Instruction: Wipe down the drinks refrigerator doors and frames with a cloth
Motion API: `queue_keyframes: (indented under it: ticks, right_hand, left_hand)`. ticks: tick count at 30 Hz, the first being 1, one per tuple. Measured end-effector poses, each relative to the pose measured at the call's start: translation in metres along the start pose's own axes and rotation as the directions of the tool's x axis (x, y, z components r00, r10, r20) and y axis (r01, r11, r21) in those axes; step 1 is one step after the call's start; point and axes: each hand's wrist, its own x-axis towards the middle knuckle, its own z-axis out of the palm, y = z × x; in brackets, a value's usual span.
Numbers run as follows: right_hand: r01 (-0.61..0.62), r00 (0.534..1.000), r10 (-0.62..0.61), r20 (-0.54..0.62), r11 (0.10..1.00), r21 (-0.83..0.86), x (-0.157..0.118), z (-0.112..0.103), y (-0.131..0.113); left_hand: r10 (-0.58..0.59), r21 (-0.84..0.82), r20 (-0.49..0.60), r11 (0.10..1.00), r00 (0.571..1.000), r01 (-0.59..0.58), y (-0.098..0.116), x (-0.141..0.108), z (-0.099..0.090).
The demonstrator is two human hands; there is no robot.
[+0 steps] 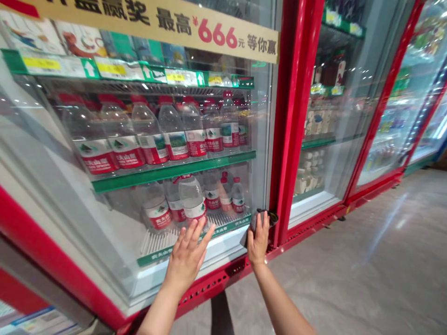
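I saw the left hand [186, 260] spread wide and flat on a glass door [87, 218], and the right hand [258, 239] narrowly pinching a dark cloth [264, 218] against that door, beside its red frame [292, 116]. The cloth looked soft and light, best held bunched; the glass looked stiff, slick and breakable.

Tan paper banner [216, 32] in black and pink print: "最高 ¥666元 等你赢"
Across the top of a red-framed glass cooler door [104, 218], further large black characters cut off at the upper edge. "农夫山泉" on the red-and-white labels of clear plastic water bottles [157, 216], and again in white on a green shelf-front strip [153, 257]. Yellow tags [111, 69] along a higher green shelf edge, too small to read.
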Motion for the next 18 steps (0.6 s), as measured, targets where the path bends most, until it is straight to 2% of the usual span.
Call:
queue_keyframes:
  ticks: [3,5,8,11,13,15,18]
  right_hand:
    - [-0.067,0.997,0.068,0.043,0.998,-0.015,-0.048,0.001,0.031]
    - [-0.097,0.995,0.098,0.037,0.995,-0.018,-0.060,0.003,0.036]
    - [-0.126,0.991,0.126,-0.040,0.992,0.000,-0.045,0.011,0.018]
    - [-0.092,0.992,0.091,-0.086,0.996,-0.011,-0.012,0.019,-0.021]
    - [-0.017,0.998,0.015,-0.055,0.999,-0.049,-0.002,0.022,-0.046]
    - [0.122,0.992,-0.120,0.028,0.989,-0.084,-0.008,0.022,-0.058]
    - [0.368,0.920,-0.349,0.180,0.926,-0.086,-0.037,0.016,-0.045]
  left_hand:
    - [-0.035,0.034,-0.015,0.999,0.999,0.036,0.004,-0.005,0.000]
    - [-0.047,0.057,-0.016,0.997,0.999,0.048,0.004,-0.009,0.000]
    - [-0.046,0.078,-0.002,0.996,0.999,0.046,0.001,-0.015,-0.003]
    - [-0.044,0.082,0.001,0.996,0.999,0.044,-0.003,-0.018,-0.005]
    - [-0.041,0.084,0.000,0.996,0.999,0.041,-0.005,-0.019,-0.005]
    - [-0.034,0.088,-0.002,0.996,0.999,0.034,-0.006,-0.019,-0.004]
    - [-0.027,0.093,0.001,0.995,1.000,0.026,-0.007,-0.021,-0.002]
